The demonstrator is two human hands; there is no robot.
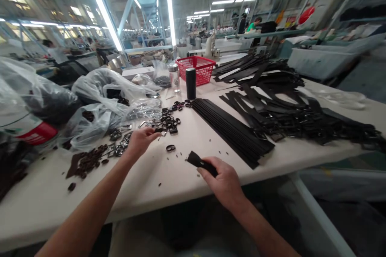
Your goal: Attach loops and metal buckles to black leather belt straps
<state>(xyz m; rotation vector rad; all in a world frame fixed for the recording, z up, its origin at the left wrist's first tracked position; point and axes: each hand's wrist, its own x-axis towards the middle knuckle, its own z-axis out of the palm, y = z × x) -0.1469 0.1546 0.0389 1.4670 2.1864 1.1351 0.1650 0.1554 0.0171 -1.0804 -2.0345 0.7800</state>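
Note:
My left hand reaches over the table with thumb and fingers pinched together at the edge of a pile of metal buckles and dark loops. A small dark piece shows at its fingertips, too small to name. Nearer to me, my right hand is closed round the end of a black belt strap, whose tip points up and left; the rest of it is hidden by the hand. Between the hands lies a single dark double loop. Just right of them, many black straps lie side by side in a flat bundle.
Plastic bags of parts and a heap of small brown pieces lie left. A black tumbler, a glass bottle and a red basket stand behind. Buckled straps pile up right. Co-workers sit farther back.

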